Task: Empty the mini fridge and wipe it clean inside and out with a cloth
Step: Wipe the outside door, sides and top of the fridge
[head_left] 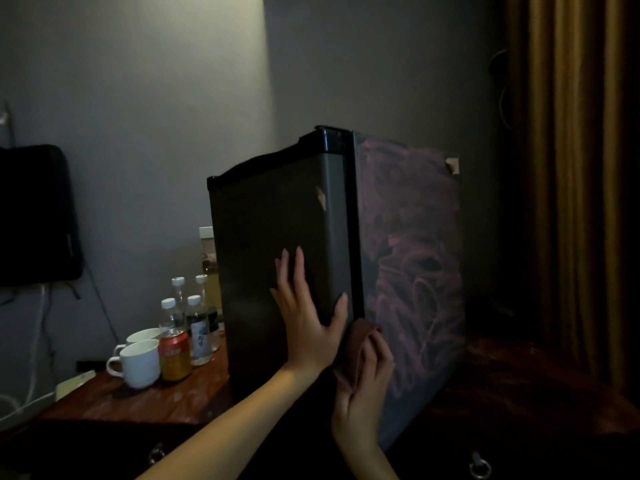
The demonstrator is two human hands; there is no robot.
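fridge (270, 237) upright on counter (138, 400). left hand (304, 317) flat on its front, fingers straight, slightly apart. right hand (363, 386), fingers clamped on cloth (360, 344), holds it against the lower corner (cups (138, 363), can (175, 355), bottles (197, 327) beside).

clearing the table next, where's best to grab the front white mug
Take the handle, coming from the left: it sticks out that way on the upright front white mug, while the orange can stands close on its right.

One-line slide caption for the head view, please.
Left hand flat on the mini fridge, right hand holding a brown cloth at its lower corner edge.
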